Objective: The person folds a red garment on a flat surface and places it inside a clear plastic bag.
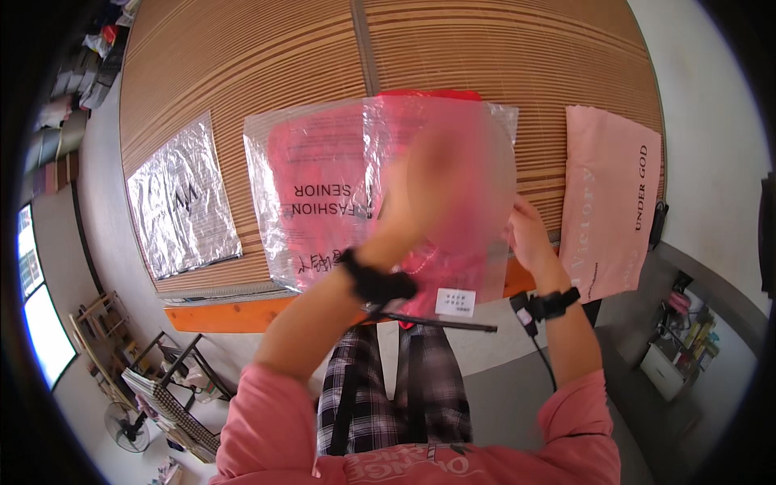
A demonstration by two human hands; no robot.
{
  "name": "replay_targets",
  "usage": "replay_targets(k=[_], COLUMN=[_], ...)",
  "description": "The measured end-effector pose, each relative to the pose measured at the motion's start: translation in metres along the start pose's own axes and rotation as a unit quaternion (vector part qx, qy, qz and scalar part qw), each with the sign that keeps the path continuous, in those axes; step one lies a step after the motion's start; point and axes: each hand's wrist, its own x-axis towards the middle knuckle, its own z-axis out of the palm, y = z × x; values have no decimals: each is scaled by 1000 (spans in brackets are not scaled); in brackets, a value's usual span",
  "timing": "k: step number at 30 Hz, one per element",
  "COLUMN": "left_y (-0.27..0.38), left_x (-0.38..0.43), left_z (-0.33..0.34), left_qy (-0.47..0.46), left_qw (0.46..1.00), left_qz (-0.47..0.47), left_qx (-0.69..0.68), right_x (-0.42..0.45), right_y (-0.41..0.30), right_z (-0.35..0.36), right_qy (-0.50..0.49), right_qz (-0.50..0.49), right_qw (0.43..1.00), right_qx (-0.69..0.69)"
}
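In front of me a large clear plastic garment bag (264, 182) with printed writing and a white label (455, 302) lies across a bright pink-red cloth item (327, 151). Some red material (430, 94) shows past the bag's far edge. My left hand (436, 176) is blurred over the bag's middle; its fingers cannot be made out. At the bag's right edge is my right hand (524, 230), with fingertips against the plastic; whether they pinch it is unclear. Black straps are on both wrists, and a cable hangs from the right one.
A silvery plastic packet (185, 197) lies on the slatted bamboo mat (242, 54) to the left. A folded pink printed bag (609, 206) lies to the right. The bed's orange wooden edge (224, 316) runs before my legs; a fan (126, 426) stands lower left.
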Motion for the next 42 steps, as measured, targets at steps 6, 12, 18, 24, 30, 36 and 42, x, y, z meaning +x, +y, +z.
replay_targets(k=[6, 12, 18, 24, 30, 36, 42], left_y=[-165, -186, -178, -181, -190, -191, -190], left_x=[-91, -100, -115, -128, -161, -149, -128], left_z=[-187, -171, -158, -151, -151, -155, -140], left_qy=[259, 185, 258, 301, 290, 320, 319], left_qw=[900, 903, 902, 892, 894, 899, 896], left_qz=[-221, -362, -296, -235, -257, -218, -237], left_qx=[273, 137, 179, 242, 226, 206, 198], right_x=[59, 100, 148, 180, 167, 145, 161], right_y=[-13, -44, -52, -48, -56, -50, -30], right_z=[-15, -34, 19, 18, -14, 34, 19], right_qy=[-96, 4, 65, 173, 221, 115, 143], right_qz=[39, 48, -14, -124, -92, -14, -124], right_qw=[994, 996, 995, 977, 964, 979, 975], right_qx=[-18, -73, -80, -20, -117, -165, -120])
